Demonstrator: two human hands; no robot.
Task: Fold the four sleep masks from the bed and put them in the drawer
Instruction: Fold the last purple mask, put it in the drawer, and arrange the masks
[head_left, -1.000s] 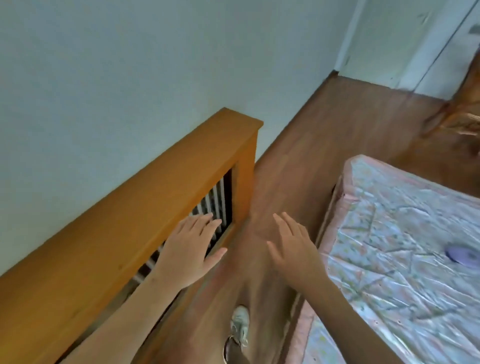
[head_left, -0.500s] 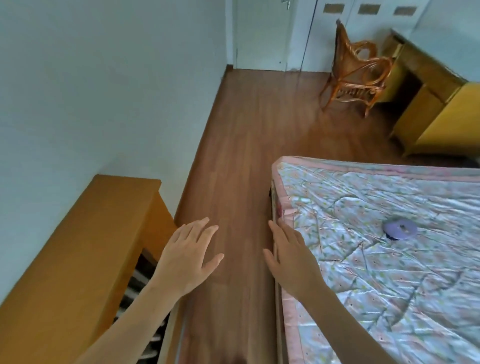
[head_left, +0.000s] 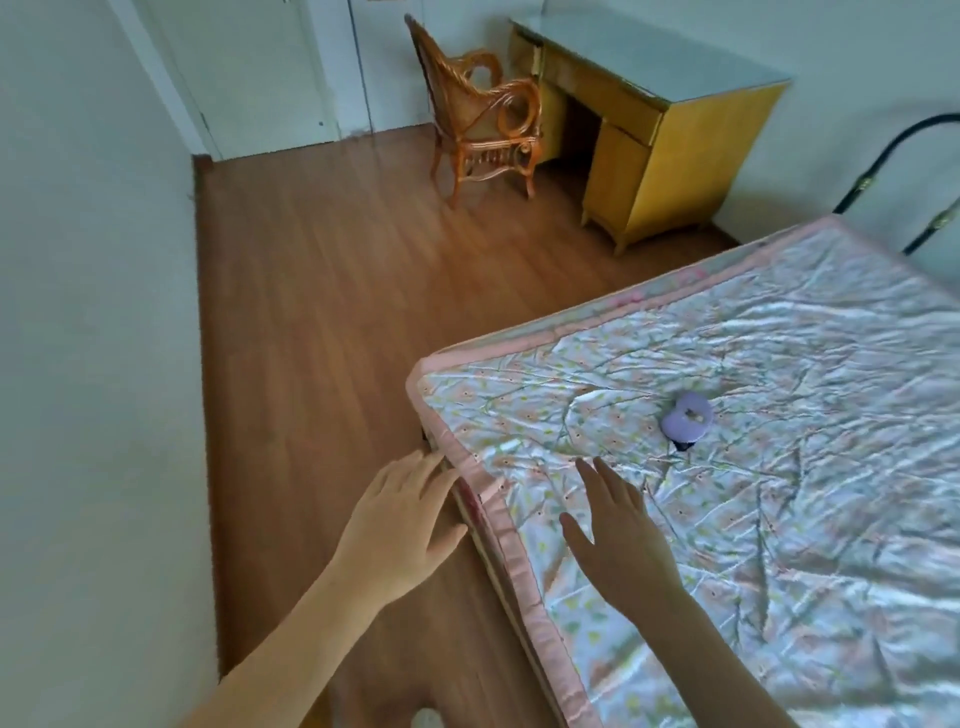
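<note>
One purple sleep mask lies on the bed, whose floral quilt has a pink satin border. The mask sits near the bed's left corner, with a dark strap showing under it. My right hand hovers open over the quilt, short of the mask and not touching it. My left hand is open above the floor beside the bed's pink edge. Both hands hold nothing. I see no other masks.
A yellow wooden desk with drawers stands against the far wall. A rattan chair stands to the left of it. Wooden floor runs along the left wall. A dark metal bed frame shows at the right edge.
The view has swung right, from the wooden cabinet by the wall to the bed. My right hand is now over the quilt, and the purple mask is closer to it.
</note>
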